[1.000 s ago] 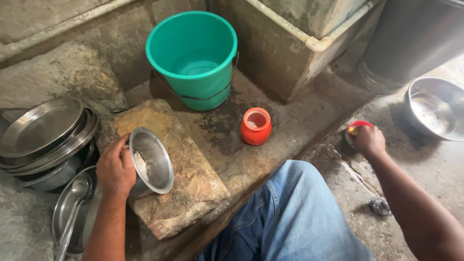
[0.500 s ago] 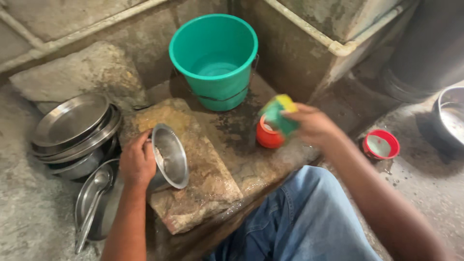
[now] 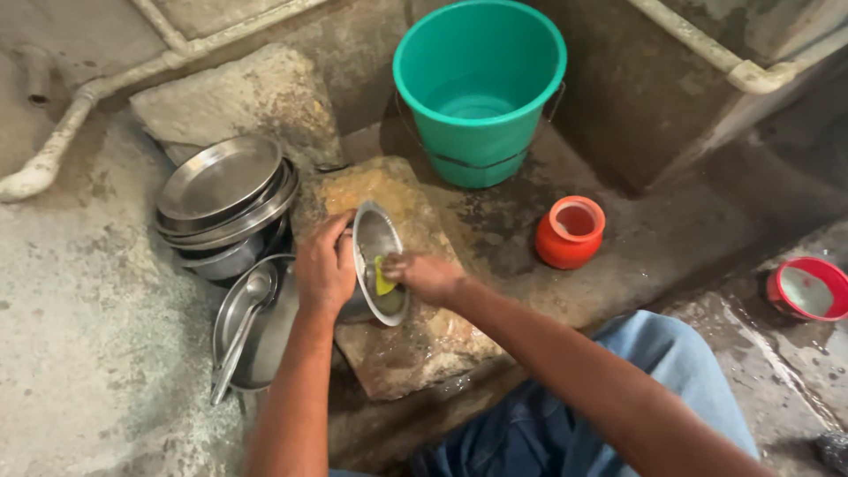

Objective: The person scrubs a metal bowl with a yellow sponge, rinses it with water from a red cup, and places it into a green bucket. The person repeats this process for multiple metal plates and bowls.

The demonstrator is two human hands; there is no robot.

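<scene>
Steel bowl (image 3: pixel 378 261) held tilted on stone slab (image 3: pixel 415 344), teal bucket (image 3: pixel 477 88) behind, stacked plates (image 3: pixel 221 199) left

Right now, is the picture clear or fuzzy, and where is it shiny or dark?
In the head view most things look sharp, like the green bucket and the stack of steel plates. The right hand, with a yellow sponge in the steel bowl, is a bit smeared. Soft light shines off the plates. The wall corner behind the orange pot is dark.
</scene>
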